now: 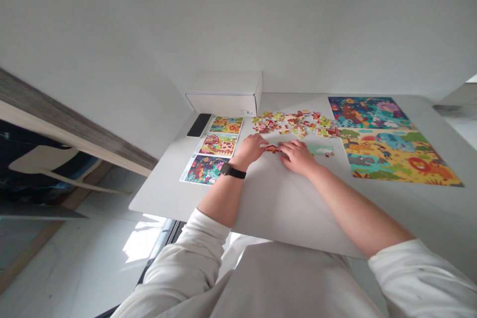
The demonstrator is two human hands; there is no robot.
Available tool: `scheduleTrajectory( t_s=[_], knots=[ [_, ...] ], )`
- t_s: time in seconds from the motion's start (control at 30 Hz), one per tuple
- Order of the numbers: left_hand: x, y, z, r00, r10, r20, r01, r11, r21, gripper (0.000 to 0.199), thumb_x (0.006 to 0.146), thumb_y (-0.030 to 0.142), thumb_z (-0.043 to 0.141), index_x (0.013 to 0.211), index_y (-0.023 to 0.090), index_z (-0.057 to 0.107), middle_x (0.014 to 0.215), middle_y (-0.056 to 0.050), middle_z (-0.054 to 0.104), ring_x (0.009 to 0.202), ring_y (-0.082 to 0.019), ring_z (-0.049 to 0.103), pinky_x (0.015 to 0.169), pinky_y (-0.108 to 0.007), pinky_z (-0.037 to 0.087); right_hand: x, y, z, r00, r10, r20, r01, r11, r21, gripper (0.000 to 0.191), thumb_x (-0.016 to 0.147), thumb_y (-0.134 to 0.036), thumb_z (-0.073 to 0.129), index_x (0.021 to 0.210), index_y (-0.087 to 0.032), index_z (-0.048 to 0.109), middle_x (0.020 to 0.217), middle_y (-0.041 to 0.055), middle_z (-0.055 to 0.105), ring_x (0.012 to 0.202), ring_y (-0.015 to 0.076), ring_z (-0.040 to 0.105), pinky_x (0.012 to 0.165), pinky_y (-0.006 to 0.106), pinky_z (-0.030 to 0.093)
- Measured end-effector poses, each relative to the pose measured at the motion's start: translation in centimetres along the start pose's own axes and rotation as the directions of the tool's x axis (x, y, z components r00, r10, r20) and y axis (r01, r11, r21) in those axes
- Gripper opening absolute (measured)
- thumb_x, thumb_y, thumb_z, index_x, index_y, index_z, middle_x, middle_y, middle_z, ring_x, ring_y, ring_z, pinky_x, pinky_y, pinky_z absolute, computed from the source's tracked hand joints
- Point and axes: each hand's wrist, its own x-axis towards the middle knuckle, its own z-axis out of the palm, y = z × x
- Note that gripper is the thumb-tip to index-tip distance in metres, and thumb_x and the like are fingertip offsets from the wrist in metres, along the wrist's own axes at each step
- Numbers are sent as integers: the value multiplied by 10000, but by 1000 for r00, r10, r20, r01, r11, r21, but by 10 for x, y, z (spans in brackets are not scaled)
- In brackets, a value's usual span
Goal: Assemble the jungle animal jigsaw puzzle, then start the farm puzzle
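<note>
My left hand point(251, 150), with a black watch on its wrist, rests on the table at the left end of a short row of joined puzzle pieces point(272, 148), its fingers curled on the red part. From the right, my right hand point(297, 155) lies over the same row, fingers bent and slightly spread. A pale green stretch of joined pieces point(320, 150) shows beyond my right hand. Behind both hands is a pile of loose puzzle pieces point(294, 123), red, pink and lime. What my fingertips press is too small to make out.
A white box point(225, 99) stands at the back left of the white table point(290, 208). In front of it lie a black phone point(199, 124) and a sheet with three pictures point(218, 144). Two finished puzzles, a dark one point(368, 112) and a yellow one point(398, 156), are at the right.
</note>
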Motion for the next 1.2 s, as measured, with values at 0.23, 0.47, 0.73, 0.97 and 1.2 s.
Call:
scheduleTrajectory(
  t_s=[0.23,0.47,0.73,0.97,1.2],
  knots=[
    [1,-1,1,1000,-7,11,7,1000,-6,240,1030,239,717,1222,267,858,1344,-99,784,1303,-285,704,1195,-427,526,2,2,1,1000,-2,6,2,1000,-24,433,1054,-363,633,1448,-232,760,1569,124,705,1382,380,603,1163,538,483],
    [1,2,1,1000,4,-11,-4,1000,-20,307,1034,241,730,1324,220,829,1368,-139,784,1357,-302,698,1228,-431,515,2,2,0,1000,16,15,-15,1000,-24,453,1062,-359,648,1487,-228,736,1578,126,697,1413,376,605,1184,533,486],
    [4,-6,-6,982,-108,-153,77,978,-193,408,1008,49,607,1303,212,838,1320,-114,808,1268,-254,740,1172,-380,562,3,25,-26,980,45,-194,-31,997,72,386,1024,-339,703,1390,-246,787,1624,143,642,1422,368,638,1214,552,506],
    [5,-8,-10,952,-209,-224,151,956,-251,314,1043,148,641,1287,200,831,1263,-113,808,1102,-232,768,1080,-373,600,-30,113,-108,771,309,-557,-218,949,226,339,1008,-342,695,1321,-250,789,1292,118,798,1153,313,759,1082,523,602],
    [6,-2,1,995,60,-81,-76,973,-216,199,1018,232,731,1163,218,866,1282,-120,801,1372,-303,694,1206,-433,553,-79,134,-69,941,307,-145,-302,952,53,272,945,-212,749,1190,-254,859,1293,113,825,1241,332,753,1119,505,590]
  ],
)
